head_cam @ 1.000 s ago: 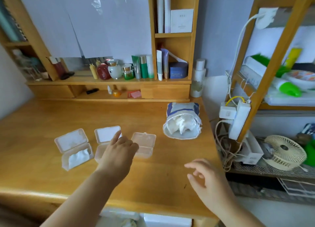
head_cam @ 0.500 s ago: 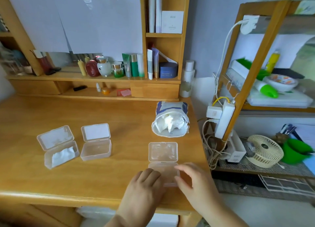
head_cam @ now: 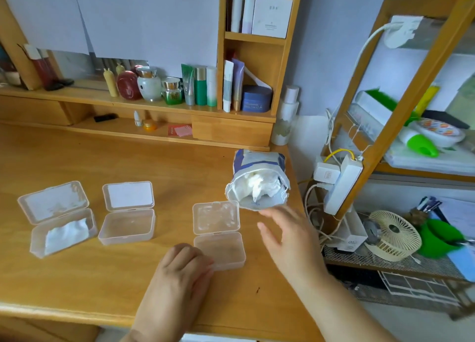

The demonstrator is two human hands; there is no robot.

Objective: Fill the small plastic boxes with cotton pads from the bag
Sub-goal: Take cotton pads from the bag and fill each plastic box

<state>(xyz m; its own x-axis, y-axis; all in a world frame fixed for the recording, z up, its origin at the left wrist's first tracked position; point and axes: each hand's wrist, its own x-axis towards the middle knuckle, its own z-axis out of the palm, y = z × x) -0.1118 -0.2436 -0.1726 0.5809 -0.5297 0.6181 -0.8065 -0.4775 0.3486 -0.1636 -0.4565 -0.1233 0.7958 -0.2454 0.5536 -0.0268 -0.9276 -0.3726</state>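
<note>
Far left of both hands: open clear box (head_cam: pixel 60 219), lid flat back, white pads bunched inside, count unclear through cloudy plastic. Just right of it, second open box (head_cam: pixel 127 213), apparently bare. Left hand (head_cam: pixel 180 272) resting on desk (head_cam: pixel 180 167), fingers loosely curled against near-left corner of third open box (head_cam: pixel 218 236); fingertips hidden behind knuckles, real grip impossible to confirm. Right of that box, right hand (head_cam: pixel 288 235) in the air, fingers spread, holding nothing, blurred, fingertips just short of bag (head_cam: pixel 258 181). Bag on its side beyond that hand, torn mouth facing camera, crumpled white cotton inside.
</note>
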